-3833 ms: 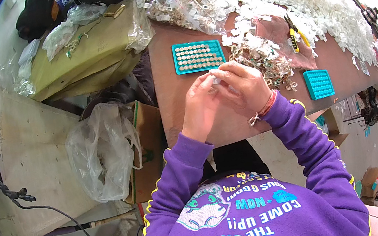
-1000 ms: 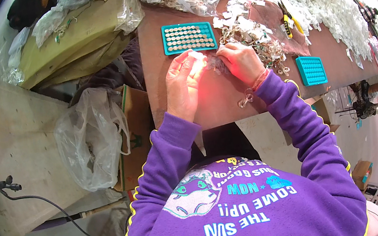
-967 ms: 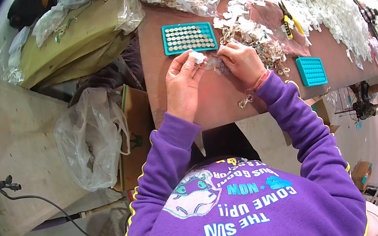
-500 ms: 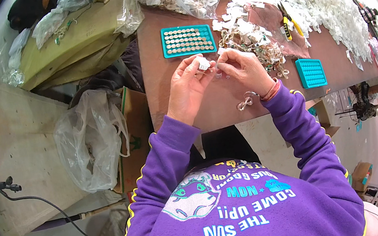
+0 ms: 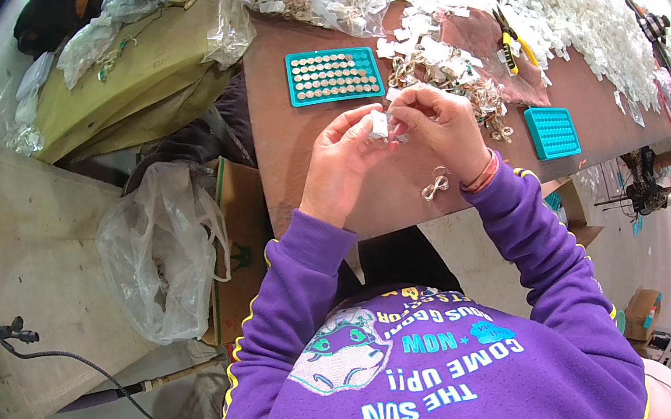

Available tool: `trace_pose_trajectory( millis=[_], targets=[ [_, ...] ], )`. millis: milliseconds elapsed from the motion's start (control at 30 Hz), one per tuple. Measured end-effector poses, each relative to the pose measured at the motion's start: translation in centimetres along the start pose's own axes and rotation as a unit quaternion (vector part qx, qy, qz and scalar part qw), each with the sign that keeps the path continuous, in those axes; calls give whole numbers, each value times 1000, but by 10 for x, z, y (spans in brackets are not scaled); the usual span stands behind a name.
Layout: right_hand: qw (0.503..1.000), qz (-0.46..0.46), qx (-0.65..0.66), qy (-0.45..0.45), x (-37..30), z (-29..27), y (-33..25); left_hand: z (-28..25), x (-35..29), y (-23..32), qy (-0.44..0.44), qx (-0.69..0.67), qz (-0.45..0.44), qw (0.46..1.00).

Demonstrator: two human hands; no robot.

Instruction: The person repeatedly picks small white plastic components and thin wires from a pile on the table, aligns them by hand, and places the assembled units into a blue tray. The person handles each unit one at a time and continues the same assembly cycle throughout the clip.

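Observation:
Above the near part of the brown table, my left hand [image 5: 335, 167] pinches a small white tag-like piece [image 5: 378, 123] between thumb and fingers. My right hand [image 5: 443, 122] meets it from the right, its thumb and fingertips pressed together beside the white piece. Whatever those right fingertips hold is too small to make out. Just beyond my hands lies a teal tray [image 5: 363, 53] with rows of round, metallic-looking pieces. A tangle of cords with white tags [image 5: 440, 67] is heaped beyond my right hand. Near my right wrist rests a small looped cord bundle [image 5: 435, 185].
Yellow-and-black pliers [image 5: 524, 51] lie on a reddish cloth [image 5: 473, 31]. A second teal tray [image 5: 552, 130] sits at the right. White tags form a large heap [image 5: 558, 3] at the back. Left of the table are a clear plastic bag [image 5: 152, 253] and a cardboard box [image 5: 225, 294].
The white piece has turned and moved slightly right and down in my left fingers. My two hands' fingertips have come closer together. A person at the far right back now shows more.

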State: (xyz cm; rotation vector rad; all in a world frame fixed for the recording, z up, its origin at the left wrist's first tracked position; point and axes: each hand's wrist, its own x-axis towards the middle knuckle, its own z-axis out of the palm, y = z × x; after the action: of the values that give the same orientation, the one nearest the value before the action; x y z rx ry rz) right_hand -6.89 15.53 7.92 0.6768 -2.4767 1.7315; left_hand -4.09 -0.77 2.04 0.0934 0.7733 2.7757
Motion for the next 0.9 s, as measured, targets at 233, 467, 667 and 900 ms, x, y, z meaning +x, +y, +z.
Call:
trace_pose_trajectory(
  millis=[233,467,667,900],
  targets=[
    [982,-112,-152,15,-3,3,-7,2,-1,0,-11,21,2,1000],
    [963,-153,-217,42,-12,9,-3,2,-2,0,-4,92,8,996],
    [996,-57,-42,53,-18,9,2,4,-2,-1,21,98,11,995],
    [972,-152,-175,36,-13,5,0,2,-2,0,-4,99,4,995]
  ],
)
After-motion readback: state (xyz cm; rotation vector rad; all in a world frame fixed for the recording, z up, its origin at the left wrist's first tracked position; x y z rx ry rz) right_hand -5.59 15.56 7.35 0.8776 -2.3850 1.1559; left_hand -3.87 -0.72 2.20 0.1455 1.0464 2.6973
